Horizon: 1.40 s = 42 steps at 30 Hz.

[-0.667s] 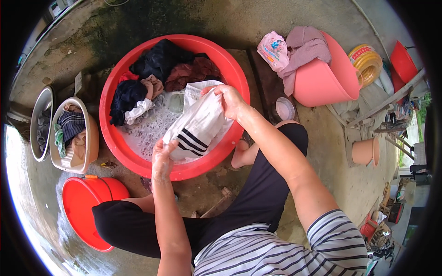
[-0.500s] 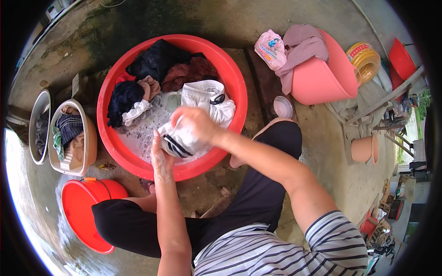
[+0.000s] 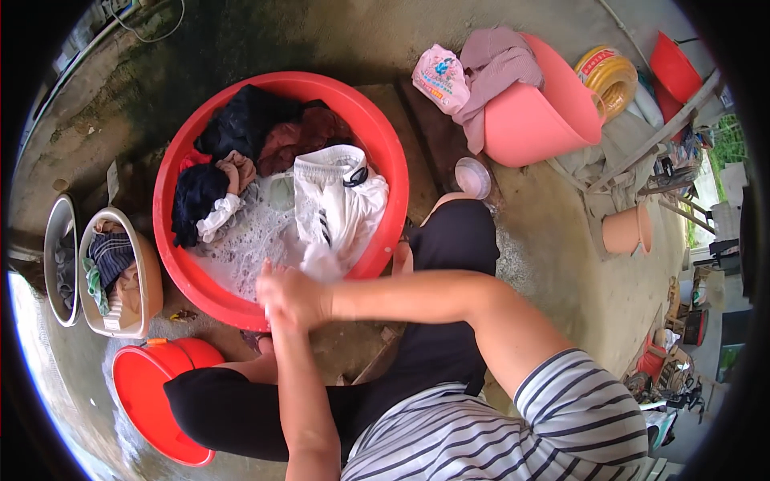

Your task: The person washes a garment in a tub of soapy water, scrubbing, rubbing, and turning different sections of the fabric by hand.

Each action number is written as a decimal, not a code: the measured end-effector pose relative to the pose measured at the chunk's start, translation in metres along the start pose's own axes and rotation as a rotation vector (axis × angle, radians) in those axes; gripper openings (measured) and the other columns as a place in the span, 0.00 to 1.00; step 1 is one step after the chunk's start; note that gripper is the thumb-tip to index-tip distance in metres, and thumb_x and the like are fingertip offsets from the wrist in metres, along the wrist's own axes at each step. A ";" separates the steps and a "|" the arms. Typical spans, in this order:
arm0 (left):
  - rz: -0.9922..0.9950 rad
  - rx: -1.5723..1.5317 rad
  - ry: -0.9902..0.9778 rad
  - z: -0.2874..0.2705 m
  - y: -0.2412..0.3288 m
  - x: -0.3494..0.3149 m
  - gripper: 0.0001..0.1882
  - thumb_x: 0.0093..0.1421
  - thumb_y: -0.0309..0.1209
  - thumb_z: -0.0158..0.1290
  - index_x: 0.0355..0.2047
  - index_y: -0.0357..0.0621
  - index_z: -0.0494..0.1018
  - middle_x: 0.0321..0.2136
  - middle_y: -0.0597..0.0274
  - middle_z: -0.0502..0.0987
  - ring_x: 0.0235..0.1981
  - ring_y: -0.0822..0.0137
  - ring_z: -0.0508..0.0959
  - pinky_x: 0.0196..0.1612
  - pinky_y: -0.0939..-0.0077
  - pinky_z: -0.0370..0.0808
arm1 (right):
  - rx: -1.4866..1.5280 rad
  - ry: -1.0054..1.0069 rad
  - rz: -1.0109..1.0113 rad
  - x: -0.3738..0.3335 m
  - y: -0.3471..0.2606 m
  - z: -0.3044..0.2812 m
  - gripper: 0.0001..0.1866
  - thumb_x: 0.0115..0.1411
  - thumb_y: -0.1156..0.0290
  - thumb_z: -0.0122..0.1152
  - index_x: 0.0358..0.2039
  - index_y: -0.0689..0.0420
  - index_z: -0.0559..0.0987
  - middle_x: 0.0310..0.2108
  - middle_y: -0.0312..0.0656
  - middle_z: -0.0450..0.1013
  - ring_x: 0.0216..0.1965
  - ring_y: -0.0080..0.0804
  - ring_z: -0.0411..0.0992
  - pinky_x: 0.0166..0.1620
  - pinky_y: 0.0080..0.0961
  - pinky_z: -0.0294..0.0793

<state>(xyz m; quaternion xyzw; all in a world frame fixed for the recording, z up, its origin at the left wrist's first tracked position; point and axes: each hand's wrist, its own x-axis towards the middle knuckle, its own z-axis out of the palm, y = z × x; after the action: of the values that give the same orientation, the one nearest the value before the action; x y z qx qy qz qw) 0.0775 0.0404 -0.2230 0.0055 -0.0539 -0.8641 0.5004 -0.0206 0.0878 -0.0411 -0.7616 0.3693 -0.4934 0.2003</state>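
A large red tub (image 3: pixel 391 228) holds soapy water and clothes. In it lie white trousers (image 3: pixel 353 192) with an elastic waist and dark stripes; their lower end stretches toward my hands at the near rim. My right hand (image 3: pixel 303 298) is closed on that end, crossing over my left hand (image 3: pixel 271 279) and slightly blurred. Most of the left fingers are hidden beneath it, so their grip does not show. A black garment (image 3: pixel 249 120), a maroon one (image 3: pixel 301 140), a navy one (image 3: pixel 196 196) and a small white cloth (image 3: pixel 218 216) lie around the foam.
Left of the tub stand a beige basin (image 3: pixel 148 276) of clothes and a grey basin (image 3: pixel 58 301). A red bucket (image 3: pixel 144 401) is beside my left knee. A pink tub (image 3: pixel 537 120) with a mauve cloth, a pink packet (image 3: pixel 441 78) and a small bowl (image 3: pixel 473 178) are at the right.
My right hand has moved down and toward me, from above the white trousers to over my left hand. The trousers' end has been drawn to the near rim. The view has shifted slightly.
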 end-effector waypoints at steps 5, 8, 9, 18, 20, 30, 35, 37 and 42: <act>-0.411 0.212 0.452 0.123 -0.089 0.009 0.14 0.58 0.37 0.36 0.34 0.42 0.67 0.27 0.62 0.70 0.29 0.67 0.73 0.32 0.73 0.72 | -0.250 -0.019 0.231 -0.014 0.034 -0.063 0.11 0.42 0.62 0.51 0.11 0.53 0.69 0.10 0.43 0.67 0.13 0.42 0.66 0.20 0.34 0.65; -0.446 0.475 0.786 0.159 -0.120 0.018 0.17 0.58 0.38 0.35 0.38 0.41 0.67 0.35 0.58 0.72 0.32 0.64 0.74 0.36 0.69 0.72 | -0.478 0.223 0.572 -0.025 0.082 -0.093 0.11 0.42 0.60 0.51 0.13 0.54 0.70 0.10 0.41 0.67 0.14 0.42 0.67 0.19 0.36 0.65; -0.430 0.381 0.732 0.156 -0.119 0.021 0.16 0.58 0.37 0.35 0.37 0.42 0.67 0.33 0.59 0.72 0.32 0.64 0.73 0.35 0.70 0.72 | -0.383 0.123 0.555 -0.027 0.079 -0.088 0.11 0.43 0.61 0.51 0.15 0.54 0.70 0.13 0.42 0.68 0.16 0.42 0.68 0.20 0.36 0.66; -0.405 0.406 0.773 0.155 -0.118 0.010 0.12 0.55 0.32 0.39 0.36 0.42 0.67 0.29 0.62 0.71 0.30 0.63 0.73 0.32 0.72 0.73 | -0.461 0.151 0.459 -0.028 0.075 -0.088 0.10 0.41 0.63 0.52 0.13 0.55 0.70 0.11 0.43 0.67 0.15 0.42 0.67 0.18 0.35 0.66; -0.422 0.412 0.726 0.146 -0.105 0.006 0.14 0.55 0.34 0.41 0.41 0.44 0.66 0.35 0.62 0.70 0.35 0.65 0.72 0.36 0.72 0.71 | -0.443 0.131 0.495 -0.027 0.082 -0.074 0.11 0.40 0.62 0.52 0.11 0.55 0.69 0.13 0.42 0.66 0.16 0.42 0.67 0.19 0.35 0.66; -0.334 0.398 0.780 0.152 -0.099 0.005 0.13 0.56 0.35 0.42 0.37 0.40 0.67 0.32 0.61 0.72 0.33 0.64 0.74 0.35 0.68 0.72 | -0.363 0.163 0.570 -0.015 0.074 -0.074 0.09 0.40 0.63 0.53 0.10 0.52 0.70 0.12 0.45 0.68 0.14 0.41 0.67 0.19 0.36 0.66; 0.167 0.542 0.584 0.114 -0.081 -0.011 0.11 0.54 0.36 0.43 0.32 0.41 0.65 0.29 0.64 0.68 0.32 0.69 0.69 0.33 0.77 0.68 | -0.061 0.025 0.295 -0.020 0.027 -0.035 0.09 0.39 0.67 0.52 0.11 0.55 0.65 0.09 0.41 0.61 0.15 0.42 0.65 0.22 0.34 0.63; 0.093 0.400 0.368 0.080 -0.053 -0.009 0.08 0.52 0.35 0.45 0.23 0.45 0.63 0.23 0.68 0.65 0.25 0.72 0.67 0.29 0.81 0.65 | -0.112 0.024 0.234 -0.015 0.025 -0.037 0.08 0.39 0.67 0.52 0.11 0.55 0.65 0.09 0.41 0.61 0.15 0.42 0.65 0.22 0.33 0.63; -0.337 0.388 0.725 0.156 -0.104 0.006 0.12 0.57 0.36 0.40 0.35 0.41 0.67 0.30 0.61 0.72 0.30 0.64 0.74 0.35 0.68 0.72 | -0.466 0.210 0.609 -0.022 0.080 -0.081 0.09 0.43 0.66 0.52 0.13 0.55 0.67 0.14 0.43 0.68 0.16 0.41 0.67 0.21 0.34 0.66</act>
<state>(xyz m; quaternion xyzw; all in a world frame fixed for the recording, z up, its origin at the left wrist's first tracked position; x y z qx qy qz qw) -0.0254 0.1005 -0.0776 0.4108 -0.0346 -0.8496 0.3290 -0.1280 0.0577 -0.0722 -0.5877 0.6988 -0.3897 0.1204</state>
